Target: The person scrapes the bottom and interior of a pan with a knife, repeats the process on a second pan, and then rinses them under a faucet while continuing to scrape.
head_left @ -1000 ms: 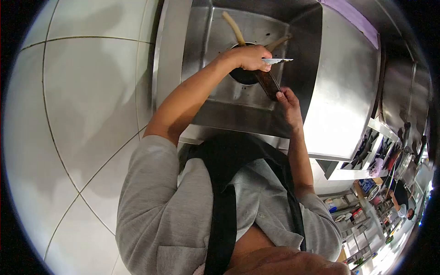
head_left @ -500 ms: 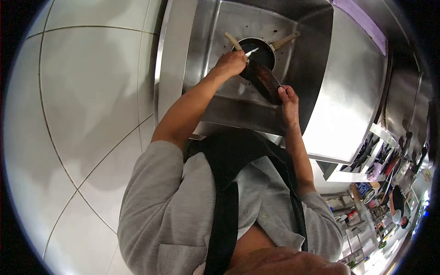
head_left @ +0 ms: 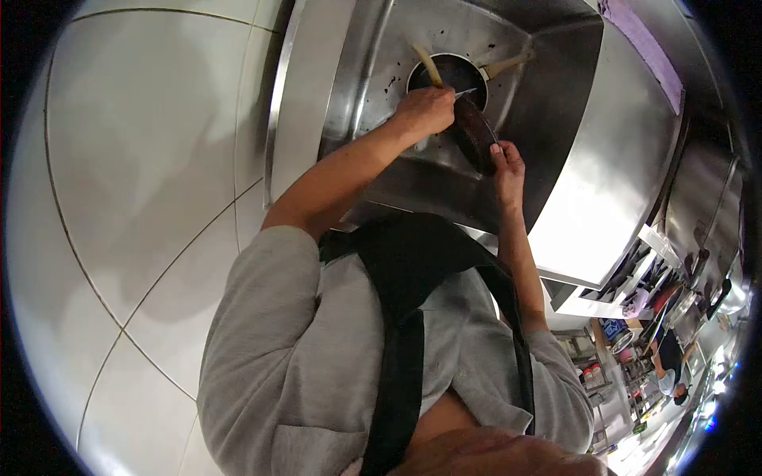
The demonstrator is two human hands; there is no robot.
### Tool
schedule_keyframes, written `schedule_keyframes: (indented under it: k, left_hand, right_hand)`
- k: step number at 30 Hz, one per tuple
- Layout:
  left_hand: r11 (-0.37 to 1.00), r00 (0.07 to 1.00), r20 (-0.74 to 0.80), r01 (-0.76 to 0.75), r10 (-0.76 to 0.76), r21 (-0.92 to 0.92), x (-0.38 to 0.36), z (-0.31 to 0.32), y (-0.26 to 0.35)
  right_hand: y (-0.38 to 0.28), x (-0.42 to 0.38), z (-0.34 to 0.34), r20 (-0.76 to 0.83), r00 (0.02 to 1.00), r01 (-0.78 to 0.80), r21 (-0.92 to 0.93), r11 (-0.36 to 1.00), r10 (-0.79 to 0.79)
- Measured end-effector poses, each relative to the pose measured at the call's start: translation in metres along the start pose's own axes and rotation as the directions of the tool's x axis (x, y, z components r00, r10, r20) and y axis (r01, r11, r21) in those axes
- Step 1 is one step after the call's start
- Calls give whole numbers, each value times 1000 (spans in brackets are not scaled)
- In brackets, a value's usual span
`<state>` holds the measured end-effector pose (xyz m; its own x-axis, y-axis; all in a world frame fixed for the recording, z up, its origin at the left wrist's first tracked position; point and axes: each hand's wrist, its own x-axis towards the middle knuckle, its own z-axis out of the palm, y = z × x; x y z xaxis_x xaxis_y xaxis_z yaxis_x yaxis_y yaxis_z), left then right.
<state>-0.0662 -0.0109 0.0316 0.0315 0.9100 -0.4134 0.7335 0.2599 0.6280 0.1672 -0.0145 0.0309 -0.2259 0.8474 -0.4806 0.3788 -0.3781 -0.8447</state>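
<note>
My left hand [head_left: 429, 109] is closed on a thin, pale-bladed tool [head_left: 465, 93], whose grip is hidden in my fist. The blade lies over the near end of a dark frying pan [head_left: 474, 135], which is tilted up so its brown, crusted surface shows. A tan handle [head_left: 429, 67] extends past my left hand, in line with this pan. On the pan's rim, my right hand [head_left: 508, 163] pinches with thumb and fingers. Beneath them a second black frying pan [head_left: 449, 67] rests in the steel sink [head_left: 389, 170], its tan handle [head_left: 510, 63] pointing right.
Dark crumbs [head_left: 390, 82] are scattered over the sink floor. A steel counter [head_left: 611, 151] adjoins on the right, with a purple cloth [head_left: 647, 44] along its far edge. Utensils sit in a white rack [head_left: 635, 274]. Another person [head_left: 671, 357] stands far off at the right.
The tilted pan has turned more edge-on, and the blade has shifted along it toward my right hand. Both hands keep their grip. The whole view has shifted slightly.
</note>
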Motion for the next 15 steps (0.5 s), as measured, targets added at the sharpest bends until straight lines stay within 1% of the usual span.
schedule_keyframes:
  k: [3, 4, 6, 7, 8, 9, 11, 12, 15]
  left_hand:
    - [996, 988, -152, -23, 10, -82, -21, 13, 20]
    - [996, 990, -134, -53, 44, -69, -32, 9, 33]
    - [998, 988, -148, -46, 38, -49, -23, 7, 21]
    - [998, 986, -161, -50, 44, -32, -17, 4, 16]
    - [997, 986, -164, -6, -6, -72, -14, 3, 15]
    - [997, 984, -178, -44, 31, -67, -19, 5, 22]
    - [991, 976, -190, -117, 105, -56, -35, 16, 39]
    - [983, 970, -208, -147, 122, -107, -32, 27, 31]
    - [991, 956, -292, -77, 41, -112, -9, 21, 14]
  right_hand:
    - [-14, -5, 1, -26, 999, -26, -120, 992, 23]
    - [-21, -7, 3, -25, 1000, -19, -131, 991, 16]
    - [-31, -11, 7, -19, 1000, -6, -153, 988, 3]
    - [-29, -10, 9, -12, 1000, 17, -145, 989, -18]
    - [-24, -10, 10, -2, 999, 39, -141, 989, -40]
    - [-21, -7, 11, 10, 998, 65, -138, 988, -65]
    - [-12, -2, 13, 4, 999, 53, -66, 996, -52]
    - [-7, -3, 11, 4, 999, 37, -35, 999, -37]
    - [-4, 0, 17, 27, 999, 47, 13, 999, -47]
